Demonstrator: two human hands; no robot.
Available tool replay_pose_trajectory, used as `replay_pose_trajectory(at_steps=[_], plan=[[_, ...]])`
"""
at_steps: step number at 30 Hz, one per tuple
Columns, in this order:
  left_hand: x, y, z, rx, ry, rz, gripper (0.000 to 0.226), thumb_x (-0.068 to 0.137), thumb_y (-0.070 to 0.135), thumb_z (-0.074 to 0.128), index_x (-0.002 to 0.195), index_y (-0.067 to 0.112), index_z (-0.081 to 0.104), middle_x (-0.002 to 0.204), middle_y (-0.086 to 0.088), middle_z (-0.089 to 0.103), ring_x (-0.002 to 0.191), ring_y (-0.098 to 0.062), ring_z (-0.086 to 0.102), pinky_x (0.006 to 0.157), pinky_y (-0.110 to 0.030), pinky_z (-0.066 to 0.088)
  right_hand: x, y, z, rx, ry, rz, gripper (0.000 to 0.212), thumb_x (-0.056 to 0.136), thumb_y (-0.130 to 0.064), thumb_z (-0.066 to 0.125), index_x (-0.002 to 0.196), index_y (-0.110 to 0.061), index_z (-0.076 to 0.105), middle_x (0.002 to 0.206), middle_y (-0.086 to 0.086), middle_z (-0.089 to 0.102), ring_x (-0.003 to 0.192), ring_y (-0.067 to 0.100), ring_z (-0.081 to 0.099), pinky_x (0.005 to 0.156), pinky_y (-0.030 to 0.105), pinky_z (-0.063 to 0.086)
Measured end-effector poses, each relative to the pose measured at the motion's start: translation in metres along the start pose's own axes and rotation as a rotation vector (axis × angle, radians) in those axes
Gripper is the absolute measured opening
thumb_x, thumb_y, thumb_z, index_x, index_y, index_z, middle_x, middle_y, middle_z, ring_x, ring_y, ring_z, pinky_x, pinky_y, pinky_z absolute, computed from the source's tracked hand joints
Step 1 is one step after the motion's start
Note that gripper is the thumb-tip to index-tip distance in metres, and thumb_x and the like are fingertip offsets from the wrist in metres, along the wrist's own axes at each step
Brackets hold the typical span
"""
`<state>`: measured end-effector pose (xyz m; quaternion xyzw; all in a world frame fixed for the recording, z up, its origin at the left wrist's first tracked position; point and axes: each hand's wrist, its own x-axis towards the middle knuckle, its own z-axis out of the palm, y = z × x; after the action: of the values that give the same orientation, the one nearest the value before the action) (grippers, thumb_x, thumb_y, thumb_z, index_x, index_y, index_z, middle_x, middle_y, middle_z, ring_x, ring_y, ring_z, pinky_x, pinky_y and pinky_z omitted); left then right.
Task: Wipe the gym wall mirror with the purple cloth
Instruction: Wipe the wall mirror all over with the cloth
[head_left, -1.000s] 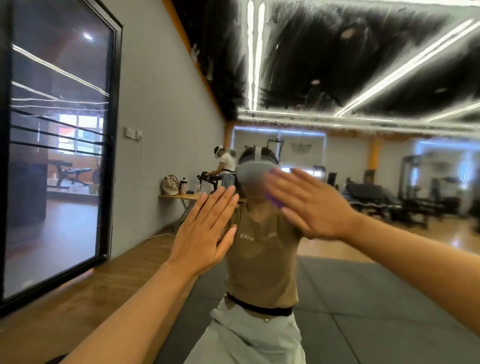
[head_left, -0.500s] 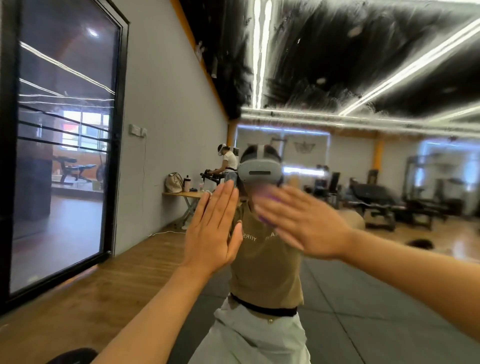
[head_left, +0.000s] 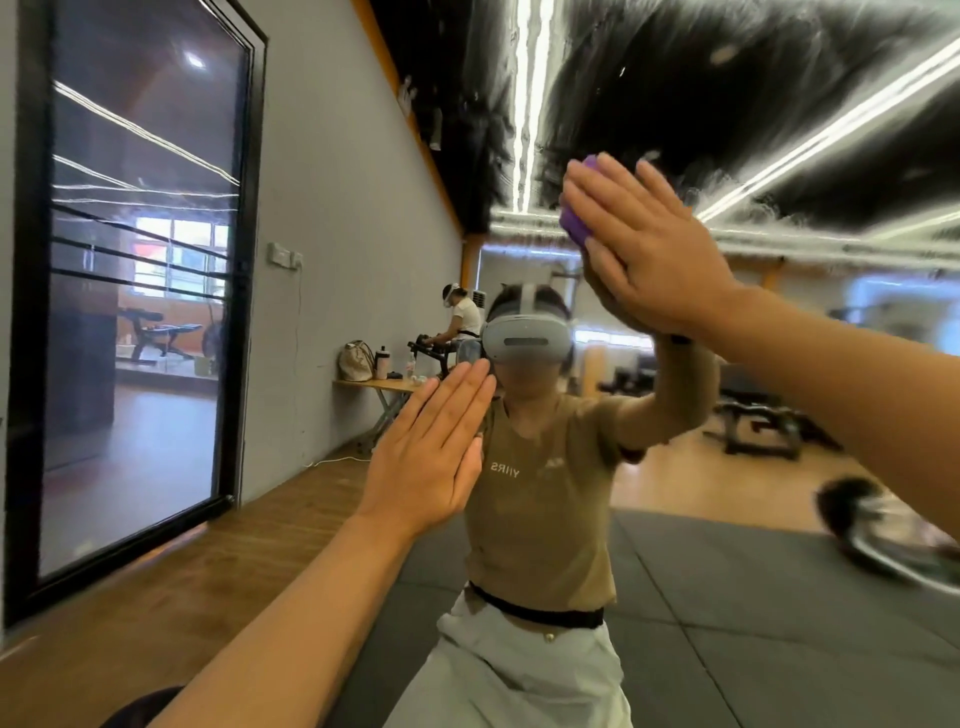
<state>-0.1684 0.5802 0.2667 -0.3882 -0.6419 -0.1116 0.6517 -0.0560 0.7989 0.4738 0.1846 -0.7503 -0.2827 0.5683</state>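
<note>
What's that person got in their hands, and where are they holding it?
The right hand presses a purple cloth flat against the mirror under its fingers. The left hand holds nothing, lying flat on the glass.

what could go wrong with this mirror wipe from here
The purple cloth is mostly hidden under the flat right hand, pressed rather than gripped, so it may slip out. The left hand lies bare and flat on the mirror, likely leaving fresh prints on the glass.
</note>
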Motion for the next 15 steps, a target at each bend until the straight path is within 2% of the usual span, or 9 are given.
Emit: replay_pose_trajectory(at_steps=[2,4,7,10,15], plan=[[0.0,0.0,0.0,-0.006,0.0,-0.006,0.059,0.103,0.023,0.035,0.158,0.007,0.022,0.165,-0.01,0.021,0.155,-0.022,0.017,0.126,-0.04,0.016,0.014,-0.002,0.001,-0.007,0.042,0.135,0.055,0.108,-0.032,0.025,0.156,-0.007,0.033,0.163,0.012,0.031,0.153,0.03,0.022,0.126,0.046,0.008],[-0.001,0.0,0.0,-0.002,-0.006,-0.044,0.06,0.102,0.026,0.037,0.158,0.006,0.023,0.165,-0.012,0.022,0.154,-0.024,0.018,0.126,-0.042,0.014,0.002,-0.024,0.01,-0.022,0.07,0.163,0.056,0.107,-0.032,0.025,0.156,-0.006,0.029,0.163,0.014,0.028,0.153,0.032,0.019,0.125,0.044,0.004],[-0.002,-0.005,-0.002,0.012,-0.011,-0.144,0.063,0.102,0.03,0.036,0.157,0.003,0.022,0.166,-0.015,0.018,0.154,-0.027,0.018,0.127,-0.042,0.008,-0.055,-0.076,0.028,-0.009,-0.015,-0.109,0.057,0.106,-0.032,0.031,0.156,-0.006,0.028,0.164,0.015,0.026,0.152,0.032,0.019,0.125,0.046,0.005],[-0.004,-0.012,-0.007,0.025,-0.032,-0.185,0.065,0.103,0.033,0.033,0.158,0.001,0.019,0.167,-0.015,0.014,0.155,-0.023,0.009,0.127,-0.04,0.004,-0.118,-0.122,0.038,-0.037,-0.139,-0.399,0.06,0.104,-0.035,0.035,0.157,-0.011,0.022,0.165,0.008,0.022,0.154,0.028,0.012,0.126,0.045,0.004],[-0.011,-0.019,-0.013,0.049,-0.081,-0.187,0.065,0.104,0.032,0.034,0.158,0.002,0.019,0.167,-0.017,0.015,0.155,-0.025,0.012,0.127,-0.041,0.008,-0.142,-0.127,0.043,-0.09,-0.245,-0.627,0.058,0.106,-0.035,0.035,0.159,-0.013,0.026,0.167,0.003,0.02,0.155,0.023,0.01,0.127,0.04,0.002]])
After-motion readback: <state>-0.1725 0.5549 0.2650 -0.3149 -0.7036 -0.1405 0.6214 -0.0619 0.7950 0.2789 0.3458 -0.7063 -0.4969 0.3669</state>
